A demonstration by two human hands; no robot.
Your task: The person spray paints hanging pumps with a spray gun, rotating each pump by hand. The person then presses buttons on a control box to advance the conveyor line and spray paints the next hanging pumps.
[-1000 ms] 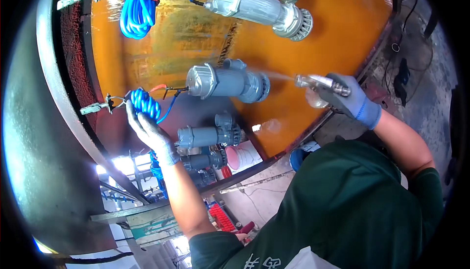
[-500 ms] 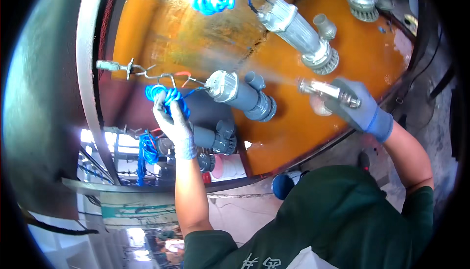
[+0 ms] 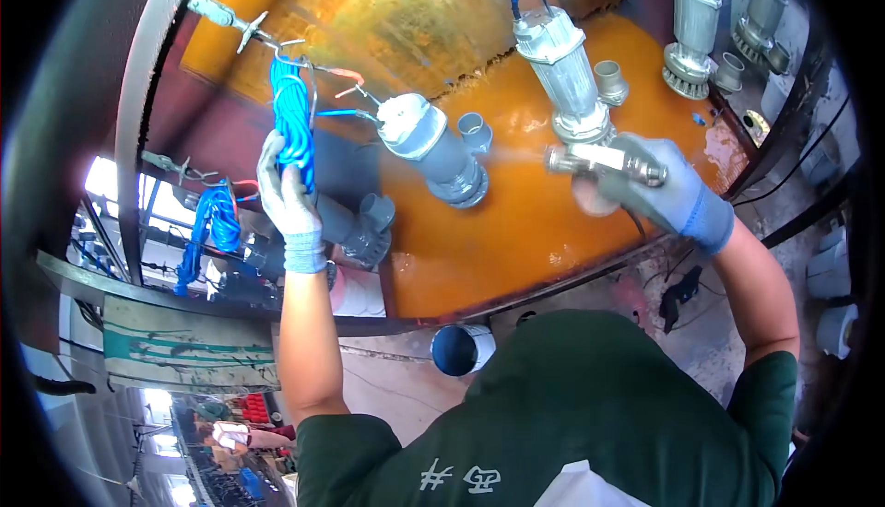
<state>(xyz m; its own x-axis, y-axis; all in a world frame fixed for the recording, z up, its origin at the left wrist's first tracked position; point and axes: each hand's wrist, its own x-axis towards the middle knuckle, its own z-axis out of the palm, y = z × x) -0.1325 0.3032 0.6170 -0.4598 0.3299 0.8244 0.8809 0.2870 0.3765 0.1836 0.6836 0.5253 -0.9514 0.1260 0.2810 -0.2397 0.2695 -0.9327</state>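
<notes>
Right hand (image 3: 659, 195) fingers wrapped on spray gun (image 3: 604, 160), nozzle pointing left at grey pump (image 3: 433, 149). Pump's long axis runs diagonal. Left hand (image 3: 288, 201) fingers grip blue cable coil (image 3: 293, 120).

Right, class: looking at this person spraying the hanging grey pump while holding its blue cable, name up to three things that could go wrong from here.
1. The left hand grips the blue cable coil close to the grey pump; spray mist drifting left might coat the glove and cable.
2. The spray gun in the right hand sits just beside the silver pump, so overspray could land on it.
3. The pump hangs from a wire hook; tugging the cable may swing it and leave uneven coverage.
</notes>
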